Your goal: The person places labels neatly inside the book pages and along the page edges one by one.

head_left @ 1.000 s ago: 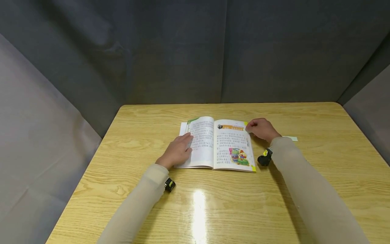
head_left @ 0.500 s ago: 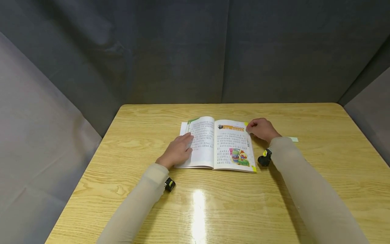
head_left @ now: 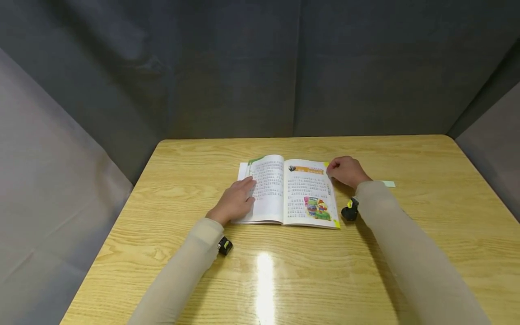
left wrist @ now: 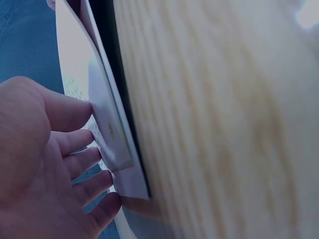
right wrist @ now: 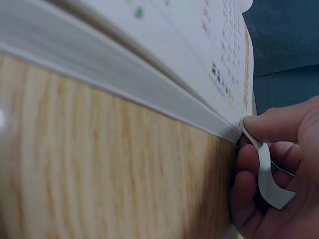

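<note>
An open book lies on the table, with printed text on both pages and a colourful picture low on the right one. My left hand rests on the left page, and its fingertips touch the page edge in the left wrist view. At the upper outer edge of the right page is my right hand. Its thumb and forefinger pinch a pale, curled paper strip right at the page edge, as the right wrist view shows. The strip's loose end bends back toward the palm.
Another pale green strip lies on the wooden table just beyond the right sleeve. Dark cloth hangs behind the table's far edge, with lighter cloth at the left. Each wrist carries a small black camera.
</note>
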A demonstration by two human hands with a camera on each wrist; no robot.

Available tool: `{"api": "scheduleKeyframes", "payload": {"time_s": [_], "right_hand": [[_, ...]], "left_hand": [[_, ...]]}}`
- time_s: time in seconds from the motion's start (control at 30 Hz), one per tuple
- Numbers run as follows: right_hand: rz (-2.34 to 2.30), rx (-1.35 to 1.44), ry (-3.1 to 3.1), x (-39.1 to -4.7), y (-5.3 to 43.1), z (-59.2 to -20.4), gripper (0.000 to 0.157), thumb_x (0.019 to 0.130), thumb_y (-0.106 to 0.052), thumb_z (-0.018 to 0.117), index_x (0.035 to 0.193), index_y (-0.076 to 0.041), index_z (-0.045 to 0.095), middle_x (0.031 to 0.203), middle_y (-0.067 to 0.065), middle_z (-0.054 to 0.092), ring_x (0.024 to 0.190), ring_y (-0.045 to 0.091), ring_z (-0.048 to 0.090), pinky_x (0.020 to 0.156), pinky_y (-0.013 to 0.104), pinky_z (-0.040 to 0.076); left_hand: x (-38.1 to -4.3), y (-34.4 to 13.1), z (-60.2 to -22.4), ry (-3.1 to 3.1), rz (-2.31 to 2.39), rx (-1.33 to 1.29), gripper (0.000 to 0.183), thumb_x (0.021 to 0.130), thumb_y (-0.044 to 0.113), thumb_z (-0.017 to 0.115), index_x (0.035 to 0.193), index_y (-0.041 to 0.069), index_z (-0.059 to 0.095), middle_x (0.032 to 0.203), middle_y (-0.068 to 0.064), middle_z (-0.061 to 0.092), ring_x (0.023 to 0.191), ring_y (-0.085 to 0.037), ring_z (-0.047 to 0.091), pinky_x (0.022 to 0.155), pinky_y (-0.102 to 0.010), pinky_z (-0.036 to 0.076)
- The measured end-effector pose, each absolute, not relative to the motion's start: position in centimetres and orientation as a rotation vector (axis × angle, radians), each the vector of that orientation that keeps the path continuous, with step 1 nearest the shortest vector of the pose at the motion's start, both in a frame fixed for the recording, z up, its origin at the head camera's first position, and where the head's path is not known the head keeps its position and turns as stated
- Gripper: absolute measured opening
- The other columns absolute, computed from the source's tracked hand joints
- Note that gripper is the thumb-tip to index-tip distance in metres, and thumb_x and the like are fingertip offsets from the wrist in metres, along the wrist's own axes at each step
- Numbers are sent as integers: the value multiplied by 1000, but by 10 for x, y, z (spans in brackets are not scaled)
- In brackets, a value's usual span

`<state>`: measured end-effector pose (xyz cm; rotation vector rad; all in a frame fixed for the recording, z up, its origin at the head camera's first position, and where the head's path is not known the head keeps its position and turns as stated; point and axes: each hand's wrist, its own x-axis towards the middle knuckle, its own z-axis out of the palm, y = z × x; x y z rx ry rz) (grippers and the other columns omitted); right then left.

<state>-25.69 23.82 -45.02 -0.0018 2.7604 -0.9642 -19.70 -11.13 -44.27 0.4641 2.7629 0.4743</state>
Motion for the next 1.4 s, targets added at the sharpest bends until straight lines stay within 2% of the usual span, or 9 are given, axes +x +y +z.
{"api": "scheduleKeyframes", "payload": {"time_s": [0.27,0.5,0.6,0.7,0.77,0.93,1.13,1.27,1.4], "right_hand": [[-940,-16,2752,-257,236,-445,21,95,-21,57,100,-5,69,104,15,67,87,27,54,78,36,46],[-790,-75,2756,-258,231,-439,16,93,-19,56,92,-6,65,75,7,59,65,21,46,59,32,38],[-722,-42,2794,-259,226,-434,15,92,-19,56,90,-6,63,71,6,56,63,21,46,57,32,37],[-647,-33,2849,-257,219,-430,15,92,-19,56,93,-5,62,81,11,62,70,26,51,60,36,40],[-597,-38,2874,-255,216,-429,17,92,-19,56,99,-5,63,94,15,65,83,33,54,69,45,45],[-464,-138,2998,-248,213,-429,21,92,-15,57,107,-7,70,113,21,63,108,44,47,87,65,41],[-500,-210,2959,-244,215,-426,28,94,-7,52,110,-6,75,122,21,67,115,42,49,94,59,47],[-472,-205,2858,-241,216,-422,35,95,-4,50,122,-6,71,134,21,63,127,45,45,108,62,40],[-434,-207,2816,-237,218,-426,37,96,-7,52,129,-8,67,141,22,57,133,47,42,109,64,38]], "left_hand": [[-197,-113,-444,2770,483,471,56,103,27,41,157,14,30,167,-3,21,155,-28,20,127,-48,21],[-196,-116,-442,2752,492,489,56,104,26,40,157,12,29,168,-4,20,155,-28,20,127,-49,21],[-199,-117,-440,2754,494,498,56,105,26,39,157,12,28,168,-5,20,155,-29,19,126,-50,21],[-200,-117,-439,2758,483,490,56,105,26,39,157,12,28,168,-5,20,155,-29,20,126,-50,21],[-199,-118,-440,2746,475,487,56,105,26,39,158,12,28,168,-5,20,155,-29,19,127,-50,20],[-199,-118,-440,2738,475,504,56,105,25,38,158,11,26,168,-6,18,156,-29,18,127,-50,19],[-201,-115,-435,2699,493,500,58,105,24,37,158,7,22,169,-9,14,157,-29,13,129,-45,15],[-202,-113,-436,2652,486,486,59,106,24,36,159,6,17,169,-9,9,157,-28,9,130,-42,12],[-200,-115,-439,2626,504,462,60,106,24,37,159,7,16,170,-8,7,157,-28,8,130,-43,11]]}}
